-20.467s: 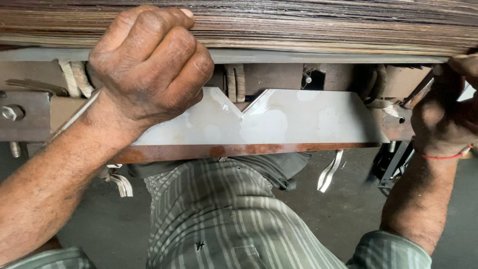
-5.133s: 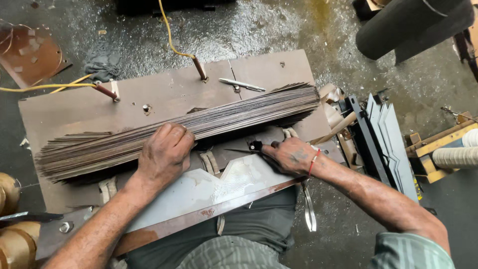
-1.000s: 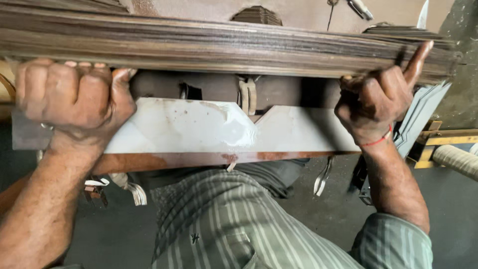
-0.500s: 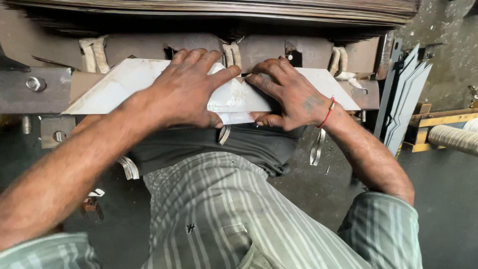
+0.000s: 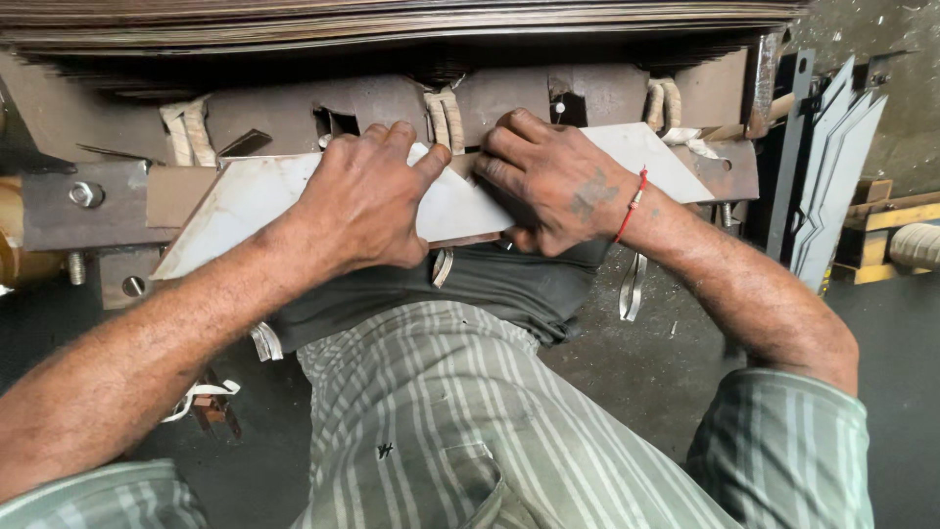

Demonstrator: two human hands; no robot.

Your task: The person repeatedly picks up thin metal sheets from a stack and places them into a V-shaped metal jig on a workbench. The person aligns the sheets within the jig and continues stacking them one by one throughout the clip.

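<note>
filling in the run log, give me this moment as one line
left hand: palm down on pale metal sheet | right hand: pressing same sheet beside it | stacked thin sheets: above, untouched

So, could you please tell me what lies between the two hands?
In the head view, only a narrow strip of the pale metal sheet shows between the left hand and right hand.
</note>
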